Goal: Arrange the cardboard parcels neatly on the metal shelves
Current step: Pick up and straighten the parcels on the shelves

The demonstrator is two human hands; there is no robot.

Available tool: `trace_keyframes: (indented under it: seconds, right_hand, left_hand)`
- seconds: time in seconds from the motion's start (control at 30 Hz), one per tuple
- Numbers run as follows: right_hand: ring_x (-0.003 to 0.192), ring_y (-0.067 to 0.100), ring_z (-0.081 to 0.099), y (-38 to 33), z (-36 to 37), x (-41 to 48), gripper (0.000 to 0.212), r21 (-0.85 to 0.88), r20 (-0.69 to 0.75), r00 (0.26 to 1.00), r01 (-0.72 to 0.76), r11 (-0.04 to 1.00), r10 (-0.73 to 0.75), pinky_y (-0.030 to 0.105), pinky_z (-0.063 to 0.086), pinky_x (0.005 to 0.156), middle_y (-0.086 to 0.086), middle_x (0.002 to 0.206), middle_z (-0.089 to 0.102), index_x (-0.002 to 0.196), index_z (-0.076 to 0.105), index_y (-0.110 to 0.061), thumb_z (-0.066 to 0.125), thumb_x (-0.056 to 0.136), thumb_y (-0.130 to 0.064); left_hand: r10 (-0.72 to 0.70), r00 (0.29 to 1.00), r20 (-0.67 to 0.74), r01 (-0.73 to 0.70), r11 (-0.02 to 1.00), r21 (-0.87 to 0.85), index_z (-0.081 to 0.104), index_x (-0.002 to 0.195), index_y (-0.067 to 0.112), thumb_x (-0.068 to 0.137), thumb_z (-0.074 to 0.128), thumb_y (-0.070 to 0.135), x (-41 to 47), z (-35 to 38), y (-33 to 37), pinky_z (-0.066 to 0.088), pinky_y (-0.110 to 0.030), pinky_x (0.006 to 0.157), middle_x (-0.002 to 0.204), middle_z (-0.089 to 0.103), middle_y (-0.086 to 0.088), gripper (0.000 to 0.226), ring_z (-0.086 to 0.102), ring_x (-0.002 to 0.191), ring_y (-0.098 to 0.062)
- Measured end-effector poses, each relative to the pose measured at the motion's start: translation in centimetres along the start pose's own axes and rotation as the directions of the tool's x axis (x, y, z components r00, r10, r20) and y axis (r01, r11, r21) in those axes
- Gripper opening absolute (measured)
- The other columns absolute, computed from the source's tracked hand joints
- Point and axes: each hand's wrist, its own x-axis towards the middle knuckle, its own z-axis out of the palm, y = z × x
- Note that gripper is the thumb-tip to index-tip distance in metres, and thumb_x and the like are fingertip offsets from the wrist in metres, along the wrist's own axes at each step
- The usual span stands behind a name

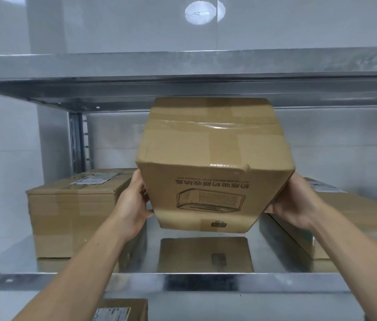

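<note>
The printed cardboard box point(215, 163) was held at the centre of the frame, above the shiny metal shelf point(206, 282), whose deck mirrored its underside. The left hand point(134, 205) grasped its lower left side and the right hand point(296, 205) its lower right. A labelled parcel point(74, 214) sat at the left and a second parcel point(344, 218) at the right, with pale wall tiles point(7, 158) behind.

Taped parcel point(215, 163), print inverted, seemingly clear of shelf point(206, 282)
</note>
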Motion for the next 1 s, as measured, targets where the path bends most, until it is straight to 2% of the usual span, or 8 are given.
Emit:
trace_keyframes:
  seconds: [0.3, 0.4, 0.53, 0.67, 0.7, 0.73, 0.87, 1.0]
  right_hand:
    - [0.129, 0.038, 0.056, 0.1, 0.0, 0.3, 0.05, 0.015, -0.073, 0.997, 0.02, 1.0, -0.019, 0.059, 0.055, 0.095, 0.024, 0.137, 0.059, 0.13, 0.069, -0.023, 0.038, 0.107, -0.055]
    - [0.118, 0.033, 0.068, -0.3, 0.5, -0.1, 0.059, 0.016, -0.073, 0.997, 0.027, 0.999, -0.026, 0.051, 0.06, 0.076, 0.013, 0.13, 0.069, 0.13, 0.069, -0.029, 0.029, 0.105, -0.065]
    - [0.069, 0.015, 0.075, -1.1, 0.8, -0.8, 0.067, 0.053, -0.041, 0.999, 0.036, 0.998, -0.033, 0.028, 0.056, 0.048, -0.003, 0.087, 0.078, 0.095, 0.079, -0.033, 0.019, 0.106, -0.062]
    - [0.077, 0.013, 0.076, -1.5, 0.6, -0.4, 0.071, 0.146, -0.025, 0.998, 0.065, 0.987, -0.062, 0.025, 0.06, 0.058, -0.002, 0.088, 0.078, 0.077, 0.083, -0.029, 0.026, 0.109, -0.054]
    - [0.084, 0.016, 0.077, -1.6, 0.7, -0.6, 0.071, 0.162, -0.02, 0.998, 0.066, 0.985, -0.064, 0.029, 0.063, 0.064, 0.001, 0.097, 0.079, 0.082, 0.084, -0.03, 0.025, 0.106, -0.061]
    - [0.092, 0.018, 0.077, -1.7, 0.6, -0.6, 0.074, 0.17, -0.016, 0.998, 0.064, 0.983, -0.062, 0.033, 0.065, 0.071, 0.003, 0.104, 0.079, 0.086, 0.085, -0.03, 0.023, 0.101, -0.069]
    - [0.109, 0.028, 0.073, -2.0, 0.2, -0.7, 0.083, 0.211, -0.05, 0.998, 0.047, 0.976, -0.037, 0.048, 0.06, 0.091, 0.008, 0.12, 0.075, 0.105, 0.082, -0.031, 0.02, 0.089, -0.084]
    - [0.067, 0.019, 0.075, -1.7, -0.4, -0.6, 0.063, 0.246, -0.029, 0.999, -0.006, 0.969, 0.013, 0.03, 0.061, 0.058, 0.005, 0.081, 0.077, 0.077, 0.081, -0.018, 0.037, 0.105, -0.054]
  left_hand:
    - [-0.068, 0.998, 0.002, 0.068, 0.997, -0.039, 0.052, 0.142, 0.032, 0.108, 0.033, 0.045, -0.5, 0.0, -0.8, 0.051, -0.047, 0.077, 0.133, 0.066, 0.002, 0.041, 0.056, 0.129, -0.025]
    - [-0.058, 0.998, -0.002, 0.058, 0.998, -0.029, 0.054, 0.14, 0.03, 0.108, 0.035, 0.046, -0.6, 0.4, -0.8, 0.05, -0.043, 0.072, 0.129, 0.067, 0.002, 0.041, 0.057, 0.126, -0.022]
    - [-0.044, 0.999, -0.015, 0.043, 0.997, -0.07, 0.058, 0.137, 0.029, 0.106, 0.044, 0.041, -0.6, 0.9, -0.3, 0.051, -0.058, 0.089, 0.114, 0.071, 0.005, 0.037, 0.06, 0.118, -0.022]
    - [0.017, 0.999, -0.039, -0.021, 0.994, -0.106, 0.059, 0.14, 0.023, 0.105, 0.045, 0.029, -0.1, 1.4, 0.3, 0.051, -0.045, 0.085, 0.109, 0.068, -0.005, 0.038, 0.042, 0.111, -0.011]
    - [0.025, 0.999, -0.048, -0.03, 0.993, -0.112, 0.061, 0.138, 0.022, 0.105, 0.046, 0.027, 0.0, 1.6, 0.5, 0.051, -0.044, 0.086, 0.113, 0.068, -0.007, 0.037, 0.024, 0.145, -0.031]
    - [0.03, 0.998, -0.059, -0.037, 0.993, -0.113, 0.065, 0.132, 0.024, 0.104, 0.046, 0.025, 0.2, 1.6, 0.7, 0.05, -0.045, 0.092, 0.113, 0.069, -0.002, 0.034, 0.05, 0.136, -0.024]
    - [0.052, 0.995, -0.089, -0.061, 0.993, -0.101, 0.072, 0.104, 0.028, 0.102, 0.048, 0.021, 1.1, 1.6, 0.9, 0.047, -0.045, 0.103, 0.1, 0.071, 0.009, 0.025, 0.06, 0.111, -0.016]
    - [0.147, 0.988, -0.038, -0.147, 0.989, -0.002, 0.066, 0.083, 0.021, 0.098, 0.049, 0.016, 1.6, 1.5, 1.7, 0.046, -0.038, 0.087, 0.079, 0.067, 0.003, 0.024, 0.057, 0.081, -0.021]
